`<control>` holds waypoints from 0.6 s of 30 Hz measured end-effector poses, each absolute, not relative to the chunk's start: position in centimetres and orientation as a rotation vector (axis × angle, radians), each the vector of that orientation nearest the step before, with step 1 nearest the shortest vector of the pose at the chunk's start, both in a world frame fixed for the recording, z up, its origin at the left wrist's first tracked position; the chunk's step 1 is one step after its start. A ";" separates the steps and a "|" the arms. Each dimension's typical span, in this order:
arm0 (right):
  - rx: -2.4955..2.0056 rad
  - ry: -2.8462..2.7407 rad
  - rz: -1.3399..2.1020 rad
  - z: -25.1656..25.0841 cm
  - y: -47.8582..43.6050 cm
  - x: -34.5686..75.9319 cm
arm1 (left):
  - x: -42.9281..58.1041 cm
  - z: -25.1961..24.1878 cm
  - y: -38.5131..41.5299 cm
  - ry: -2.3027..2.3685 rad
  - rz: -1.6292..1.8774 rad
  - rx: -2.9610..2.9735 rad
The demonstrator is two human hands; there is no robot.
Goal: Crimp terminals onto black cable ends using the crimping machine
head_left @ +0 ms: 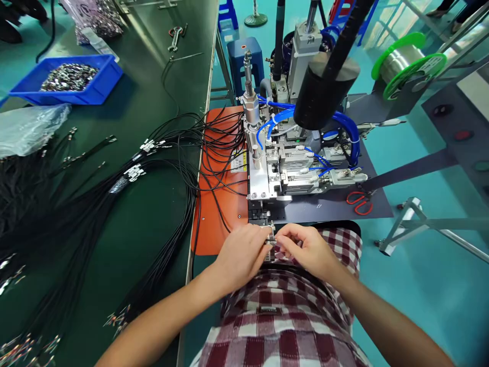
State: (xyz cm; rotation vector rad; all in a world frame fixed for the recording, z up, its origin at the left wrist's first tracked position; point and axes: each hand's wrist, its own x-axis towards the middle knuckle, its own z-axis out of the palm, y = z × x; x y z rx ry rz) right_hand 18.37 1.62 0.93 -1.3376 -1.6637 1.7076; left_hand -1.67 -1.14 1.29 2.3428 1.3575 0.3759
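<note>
Left hand (244, 252) and right hand (305, 250), curled, pinched a cable end (271, 240); looked mid-piece, bundled cables (97, 204) finished or pending unclear.

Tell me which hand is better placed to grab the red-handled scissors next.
Probably your right hand: the scissors lie out on its side, and your left hand is farther from them.

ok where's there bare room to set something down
The green table has bare room just right of the blue tray, beyond the black cables, and between their two bundles lower down. The dark board has some left of the red scissors. Crowded: the upper orange plate, under those cables, and around the left hand and right hand.
</note>
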 end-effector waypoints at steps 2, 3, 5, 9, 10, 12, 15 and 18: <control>-1.315 -1.616 1.759 0.7 1.8 17.9 | -0.8 1.4 -1.2 1.318 0.459 2.227; -1.290 -1.575 1.800 0.6 1.9 17.8 | -0.6 1.3 -1.2 1.294 0.501 2.145; -1.229 -1.464 1.880 0.4 2.3 18.0 | -0.6 1.1 -1.1 1.267 0.586 1.960; -1.208 -1.334 1.897 -0.2 2.8 18.5 | -1.4 0.8 -1.0 1.285 0.691 1.652; -1.215 -1.331 1.893 -0.3 2.7 18.4 | -1.6 0.8 -1.0 1.282 0.699 1.607; -1.214 -1.338 1.888 -0.5 2.6 18.0 | -1.7 1.0 -0.9 1.266 0.708 1.544; -1.202 -1.351 1.822 -0.6 2.4 17.1 | -1.7 1.3 -0.7 1.263 0.710 1.478; -1.222 -1.361 1.750 -0.5 2.5 16.6 | -1.6 1.6 -0.5 1.299 0.701 1.434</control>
